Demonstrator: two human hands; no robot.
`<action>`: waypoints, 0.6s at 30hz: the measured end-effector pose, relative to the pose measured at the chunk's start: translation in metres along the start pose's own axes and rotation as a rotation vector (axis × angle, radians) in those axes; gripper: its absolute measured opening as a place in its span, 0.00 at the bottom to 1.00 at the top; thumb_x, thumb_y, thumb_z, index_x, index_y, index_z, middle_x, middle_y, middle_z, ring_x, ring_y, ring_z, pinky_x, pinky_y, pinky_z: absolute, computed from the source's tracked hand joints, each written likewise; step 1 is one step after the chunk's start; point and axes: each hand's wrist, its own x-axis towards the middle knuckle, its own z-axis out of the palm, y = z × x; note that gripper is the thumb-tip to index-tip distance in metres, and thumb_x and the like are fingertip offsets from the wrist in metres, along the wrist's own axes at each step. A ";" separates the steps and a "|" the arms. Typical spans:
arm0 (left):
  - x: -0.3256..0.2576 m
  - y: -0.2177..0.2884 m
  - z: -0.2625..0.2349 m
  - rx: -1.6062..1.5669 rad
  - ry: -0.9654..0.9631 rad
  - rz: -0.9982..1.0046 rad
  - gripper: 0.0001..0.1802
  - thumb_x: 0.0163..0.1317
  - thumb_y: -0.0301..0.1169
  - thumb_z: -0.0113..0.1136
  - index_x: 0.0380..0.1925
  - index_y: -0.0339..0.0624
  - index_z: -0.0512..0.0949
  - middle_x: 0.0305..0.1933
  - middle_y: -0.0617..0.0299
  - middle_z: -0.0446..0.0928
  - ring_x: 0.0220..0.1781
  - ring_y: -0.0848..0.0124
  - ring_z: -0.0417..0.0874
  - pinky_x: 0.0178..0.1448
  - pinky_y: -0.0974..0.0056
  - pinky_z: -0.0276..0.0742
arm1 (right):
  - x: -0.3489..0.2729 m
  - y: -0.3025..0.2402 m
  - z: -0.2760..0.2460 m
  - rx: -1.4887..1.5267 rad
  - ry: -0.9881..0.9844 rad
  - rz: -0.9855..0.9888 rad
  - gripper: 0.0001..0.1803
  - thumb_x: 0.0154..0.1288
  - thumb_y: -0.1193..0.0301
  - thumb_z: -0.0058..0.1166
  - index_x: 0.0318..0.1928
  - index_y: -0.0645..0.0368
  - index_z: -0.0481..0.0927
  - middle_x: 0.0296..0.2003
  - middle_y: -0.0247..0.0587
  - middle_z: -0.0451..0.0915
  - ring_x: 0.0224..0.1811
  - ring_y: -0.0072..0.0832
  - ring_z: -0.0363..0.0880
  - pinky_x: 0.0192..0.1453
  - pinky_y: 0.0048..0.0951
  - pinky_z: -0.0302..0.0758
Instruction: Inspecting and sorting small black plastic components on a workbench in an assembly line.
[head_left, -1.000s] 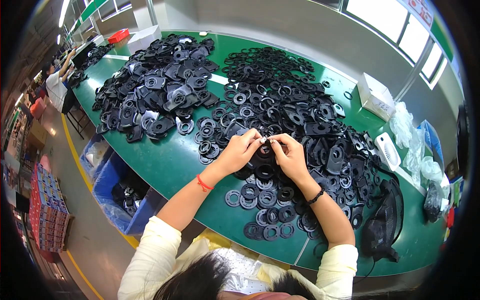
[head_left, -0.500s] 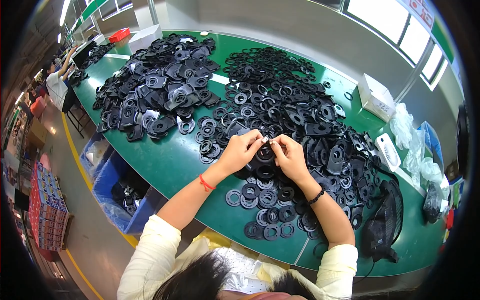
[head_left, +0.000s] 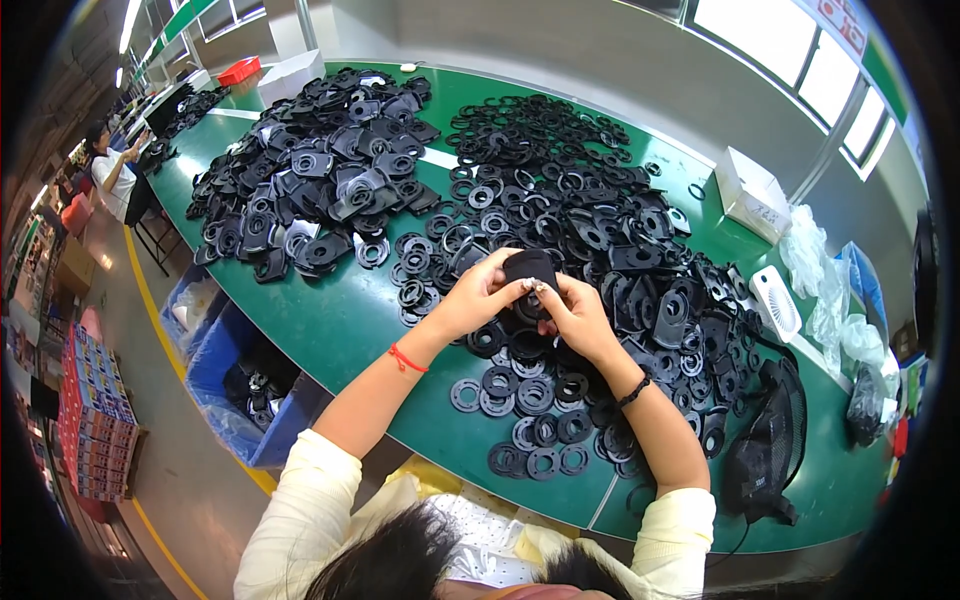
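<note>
Between my hands is a flat black plastic part [head_left: 531,266], its smooth upper face tilted toward me. My left hand [head_left: 485,295] grips its left side, the thumb pressed on the near edge. On the other side my right hand [head_left: 578,312] closes on the same part, its thumb meeting the left one. The lower side of the part is hidden by my fingers. Right under and around the hands lies a heap of black plate-like parts [head_left: 672,320] and rings. Loose black rings [head_left: 535,396] are spread on the green table [head_left: 350,330] nearer to me.
A second heap of black parts [head_left: 345,170] stands to the left. A white box [head_left: 752,195], a white slotted device [head_left: 775,304], clear bags [head_left: 812,265] and a black mesh bag [head_left: 765,440] line the right side. Blue bins [head_left: 225,385] stand beside the table. Another person [head_left: 112,180] sits far left.
The black part has turned up between my hands, so its smooth face now shows above the thumbs. My fingers have shifted to its sides. The far person's arm has come down.
</note>
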 end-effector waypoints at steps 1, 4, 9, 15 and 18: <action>-0.001 0.003 0.002 -0.023 -0.040 0.033 0.19 0.68 0.31 0.51 0.55 0.37 0.64 0.43 0.62 0.77 0.43 0.77 0.78 0.47 0.70 0.76 | -0.002 -0.003 0.001 -0.026 -0.003 -0.015 0.14 0.69 0.64 0.49 0.33 0.64 0.77 0.20 0.30 0.76 0.19 0.17 0.75 0.21 0.18 0.69; 0.000 0.000 0.003 -0.072 -0.086 0.056 0.18 0.68 0.30 0.50 0.56 0.36 0.64 0.45 0.61 0.76 0.45 0.77 0.77 0.50 0.69 0.75 | -0.002 -0.004 -0.001 -0.033 -0.028 -0.002 0.14 0.69 0.64 0.49 0.37 0.64 0.78 0.23 0.30 0.76 0.20 0.16 0.73 0.22 0.19 0.69; 0.000 0.004 0.003 -0.135 -0.088 0.049 0.17 0.69 0.29 0.50 0.55 0.36 0.65 0.46 0.62 0.75 0.46 0.77 0.77 0.51 0.70 0.75 | -0.003 -0.003 -0.001 0.047 -0.055 0.010 0.13 0.69 0.65 0.47 0.37 0.64 0.77 0.25 0.31 0.76 0.21 0.15 0.71 0.24 0.18 0.69; -0.001 0.005 0.002 -0.046 -0.048 0.091 0.17 0.69 0.29 0.49 0.55 0.36 0.65 0.46 0.62 0.75 0.46 0.78 0.77 0.51 0.70 0.75 | -0.002 -0.001 -0.004 0.042 -0.119 -0.008 0.14 0.71 0.65 0.45 0.33 0.64 0.75 0.22 0.31 0.75 0.20 0.15 0.70 0.24 0.19 0.67; -0.001 0.007 0.003 -0.020 -0.077 0.087 0.17 0.69 0.29 0.49 0.55 0.36 0.65 0.46 0.62 0.75 0.46 0.78 0.76 0.51 0.70 0.75 | -0.001 0.004 -0.002 0.008 -0.014 -0.001 0.17 0.71 0.65 0.44 0.28 0.65 0.74 0.18 0.32 0.74 0.18 0.17 0.71 0.22 0.20 0.67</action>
